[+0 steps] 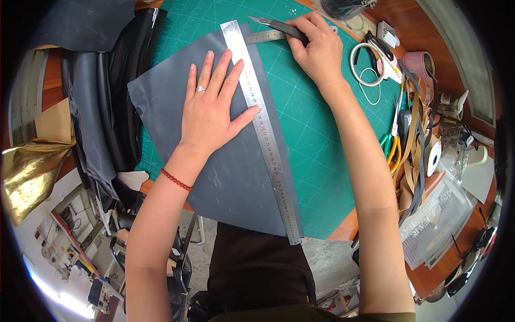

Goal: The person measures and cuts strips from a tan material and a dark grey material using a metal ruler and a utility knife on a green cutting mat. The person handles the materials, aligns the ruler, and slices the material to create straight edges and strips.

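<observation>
Hands [214,107] amid scissors [394,142], tape rolls [421,61]

Clear plastic package [437,222] with printed white label at the right table edge, below the scissors [394,142]

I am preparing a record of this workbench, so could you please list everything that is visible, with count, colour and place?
cutting mat: one, green with a grid, covering the table centre
sheet of material: one, dark grey, flat on the mat
ruler: one, silver metal, along the sheet's right edge
utility knife: one, black handle, at the ruler's far end
rolled material: several rolls, black and grey, left of the mat
gold foil sheet: one, crumpled, far left
scissors: one pair, orange and green handles, right of the mat
tape roll: one, pink, upper right
straps: several, tan and dark, right side
left hand: flat on the sheet, thumb against the ruler
right hand: gripping the utility knife
</observation>
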### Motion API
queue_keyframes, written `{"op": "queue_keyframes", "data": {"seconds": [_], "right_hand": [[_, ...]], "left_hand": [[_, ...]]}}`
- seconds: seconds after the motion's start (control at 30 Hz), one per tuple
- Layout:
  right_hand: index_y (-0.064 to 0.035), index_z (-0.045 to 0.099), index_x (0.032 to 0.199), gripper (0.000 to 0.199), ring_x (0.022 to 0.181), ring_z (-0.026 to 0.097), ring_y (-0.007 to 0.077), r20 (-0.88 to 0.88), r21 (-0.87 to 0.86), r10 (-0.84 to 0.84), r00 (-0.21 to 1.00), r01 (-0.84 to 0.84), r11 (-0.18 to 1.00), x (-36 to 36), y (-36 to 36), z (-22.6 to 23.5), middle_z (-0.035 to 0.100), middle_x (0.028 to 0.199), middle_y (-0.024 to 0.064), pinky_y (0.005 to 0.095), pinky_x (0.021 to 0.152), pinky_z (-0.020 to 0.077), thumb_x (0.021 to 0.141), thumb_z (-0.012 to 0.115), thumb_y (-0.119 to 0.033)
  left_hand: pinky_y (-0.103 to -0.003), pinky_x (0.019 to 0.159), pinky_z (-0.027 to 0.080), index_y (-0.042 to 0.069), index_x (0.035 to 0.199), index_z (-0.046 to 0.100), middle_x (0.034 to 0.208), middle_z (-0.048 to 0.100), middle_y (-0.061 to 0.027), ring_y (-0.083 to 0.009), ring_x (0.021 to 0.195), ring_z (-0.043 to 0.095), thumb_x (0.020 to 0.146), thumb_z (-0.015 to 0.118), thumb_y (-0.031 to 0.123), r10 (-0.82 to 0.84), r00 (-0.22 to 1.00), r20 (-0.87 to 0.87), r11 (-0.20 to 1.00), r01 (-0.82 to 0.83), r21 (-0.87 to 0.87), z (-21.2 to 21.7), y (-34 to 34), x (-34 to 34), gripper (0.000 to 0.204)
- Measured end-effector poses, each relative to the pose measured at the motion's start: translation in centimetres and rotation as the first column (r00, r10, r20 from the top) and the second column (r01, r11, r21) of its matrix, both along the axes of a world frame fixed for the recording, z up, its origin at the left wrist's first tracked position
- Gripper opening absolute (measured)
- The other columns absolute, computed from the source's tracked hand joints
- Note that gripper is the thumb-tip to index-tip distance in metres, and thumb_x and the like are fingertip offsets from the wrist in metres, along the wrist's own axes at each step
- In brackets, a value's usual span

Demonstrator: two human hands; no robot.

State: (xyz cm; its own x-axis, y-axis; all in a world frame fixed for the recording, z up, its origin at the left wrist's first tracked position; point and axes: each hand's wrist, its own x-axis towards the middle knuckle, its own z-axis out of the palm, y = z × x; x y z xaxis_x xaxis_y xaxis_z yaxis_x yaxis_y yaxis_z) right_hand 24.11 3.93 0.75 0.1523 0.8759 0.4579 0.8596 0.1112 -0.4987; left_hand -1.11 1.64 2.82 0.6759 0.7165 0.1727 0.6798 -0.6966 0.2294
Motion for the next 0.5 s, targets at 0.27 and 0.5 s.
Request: {"op": "queue_keyframes", "data": {"seconds": [0.27,0.5], "right_hand": [[-0.0123,0.073,0.094,0.011,0.078,0.066,0.0276,-0.058,0.06,-0.013,0.998,0.017,0.998,0.8,-0.2,0.7,0.064,0.093,0.0046,0.0419,0.066,0.052,0.083,0.072,-0.013],[-0.008,0.069,0.098,0.021,0.079,0.064,0.0279,-0.165,-0.076,0.056,0.985,-0.069,0.995,1.8,-9.8,4.3,0.06,0.093,0.0086,0.0375,0.067,0.0508,0.078,0.07,-0.002]], "left_hand": [[-0.056,0.12,0.025,0.013,0.149,0.046,0.156,0.041,-0.0107,-0.0363,0.147,0.034,0.088,0.063,0.062,-0.022,1.0,-0.016,0.998,0.023,0.061,-0.4,1.8,0.5,0.081],[-0.054,0.123,0.018,0.015,0.152,0.041,0.161,0.035,-0.0091,-0.0337,0.151,0.027,0.092,0.059,0.061,0.019,0.999,-0.027,0.996,-0.017,0.09,-1.5,5.1,1.0,0.078]]}}
